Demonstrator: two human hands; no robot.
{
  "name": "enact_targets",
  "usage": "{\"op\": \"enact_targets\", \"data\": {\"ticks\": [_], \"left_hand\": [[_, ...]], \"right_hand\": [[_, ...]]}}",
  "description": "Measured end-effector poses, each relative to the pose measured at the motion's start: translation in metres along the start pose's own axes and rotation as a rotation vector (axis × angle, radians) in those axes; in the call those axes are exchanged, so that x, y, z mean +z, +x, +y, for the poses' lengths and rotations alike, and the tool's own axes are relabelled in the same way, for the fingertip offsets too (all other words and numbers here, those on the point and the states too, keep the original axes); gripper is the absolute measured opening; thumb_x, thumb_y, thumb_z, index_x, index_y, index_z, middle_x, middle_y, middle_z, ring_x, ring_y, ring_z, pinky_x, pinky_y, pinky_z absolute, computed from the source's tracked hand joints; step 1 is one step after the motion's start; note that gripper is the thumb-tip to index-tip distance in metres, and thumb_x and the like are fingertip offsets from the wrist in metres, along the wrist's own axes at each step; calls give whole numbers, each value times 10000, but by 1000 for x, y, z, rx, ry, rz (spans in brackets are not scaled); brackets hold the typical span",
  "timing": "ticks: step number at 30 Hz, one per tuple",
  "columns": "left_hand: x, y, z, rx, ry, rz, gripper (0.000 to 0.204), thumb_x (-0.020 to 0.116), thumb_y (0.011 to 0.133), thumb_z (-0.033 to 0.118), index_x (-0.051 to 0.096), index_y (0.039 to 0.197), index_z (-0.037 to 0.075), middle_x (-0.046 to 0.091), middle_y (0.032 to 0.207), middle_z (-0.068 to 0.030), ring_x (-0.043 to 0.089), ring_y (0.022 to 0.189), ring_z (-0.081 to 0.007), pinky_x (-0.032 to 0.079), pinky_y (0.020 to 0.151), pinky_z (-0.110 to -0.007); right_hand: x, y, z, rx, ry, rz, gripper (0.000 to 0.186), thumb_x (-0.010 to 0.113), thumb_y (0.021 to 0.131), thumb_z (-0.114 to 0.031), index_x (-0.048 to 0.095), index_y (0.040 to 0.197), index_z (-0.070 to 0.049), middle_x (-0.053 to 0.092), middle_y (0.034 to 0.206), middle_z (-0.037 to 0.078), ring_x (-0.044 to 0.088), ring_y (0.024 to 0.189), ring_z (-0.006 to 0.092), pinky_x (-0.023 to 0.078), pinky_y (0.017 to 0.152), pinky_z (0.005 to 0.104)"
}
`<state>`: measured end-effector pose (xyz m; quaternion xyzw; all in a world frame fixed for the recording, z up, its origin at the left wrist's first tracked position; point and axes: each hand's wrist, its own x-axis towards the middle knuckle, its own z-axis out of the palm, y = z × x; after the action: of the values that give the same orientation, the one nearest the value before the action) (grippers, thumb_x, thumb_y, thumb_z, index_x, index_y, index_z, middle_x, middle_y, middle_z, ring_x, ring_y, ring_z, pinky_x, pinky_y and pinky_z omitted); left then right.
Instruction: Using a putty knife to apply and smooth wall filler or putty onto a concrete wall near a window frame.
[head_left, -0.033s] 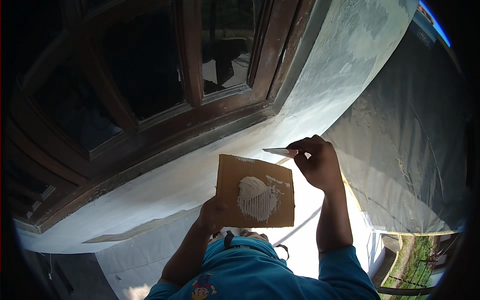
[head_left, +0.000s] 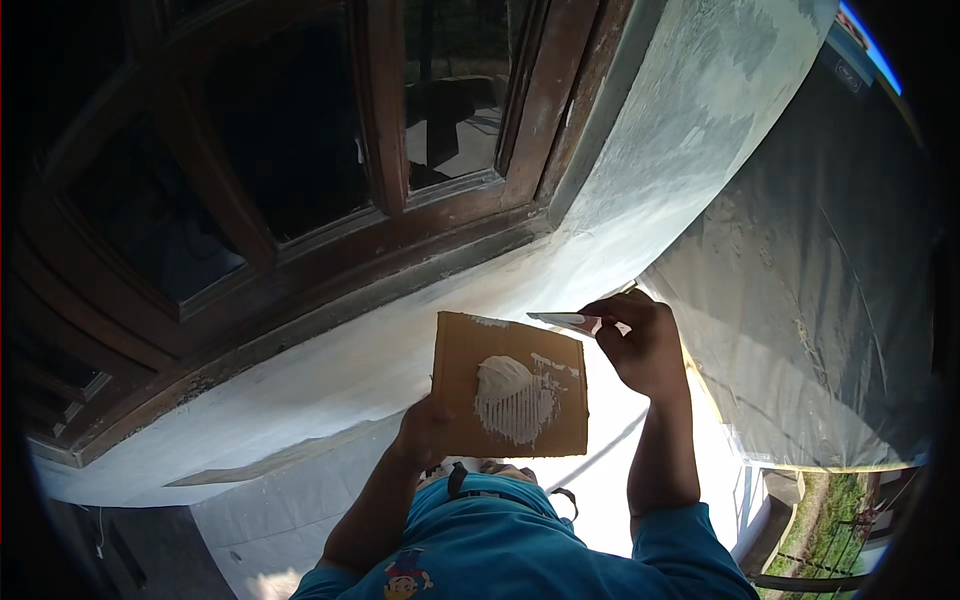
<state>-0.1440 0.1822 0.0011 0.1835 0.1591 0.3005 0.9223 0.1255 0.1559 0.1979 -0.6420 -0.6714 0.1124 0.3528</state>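
Observation:
My left hand grips the left edge of a square of brown cardboard, held in front of my body. On the cardboard sits a mound of white putty, with a ridged smear spread below it and thin streaks to its right. My right hand is closed around a putty knife, whose blade points left. The blade lies just above the cardboard's upper right edge; whether they touch is hard to tell. Pale material shows on the blade.
A brown wooden window frame with dark glass panes stands at the upper left. Below and beside it runs a patchy white and grey wall. A large dark sheet hangs on the right. Grass shows at the lower right.
My right hand has dropped slightly with the putty knife, bringing the blade closer to the cardboard's top edge. The cardboard and my left hand have barely moved.

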Motion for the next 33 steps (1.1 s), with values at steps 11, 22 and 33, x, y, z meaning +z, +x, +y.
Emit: {"op": "enact_targets", "data": {"ticks": [11,22,33], "left_hand": [[-17,-10,-18,-118,128,105,541,523,727,180,457,1223,-27,543,1106,-176,567,1009,-295,514,866,-428],[2,3,-38,47,0,169,627,518,796,241,394,1344,-37,558,1207,-206,592,1082,-328,507,932,-451],[30,38,-104,301,-179,246,627,516,779,227,408,1324,-63,572,1185,-226,614,1041,-336,536,889,-442]], "right_hand": [[50,-112,47,494,1078,436,276,514,759,55,633,1008,70,678,934,127,648,882,204,502,847,321],[29,-86,89,517,1280,448,342,609,895,-110,540,1191,48,636,1120,142,615,1039,237,487,930,372],[-7,-79,154,529,1580,115,524,641,799,-54,449,1278,33,580,1171,158,576,1104,284,484,961,419]]}}
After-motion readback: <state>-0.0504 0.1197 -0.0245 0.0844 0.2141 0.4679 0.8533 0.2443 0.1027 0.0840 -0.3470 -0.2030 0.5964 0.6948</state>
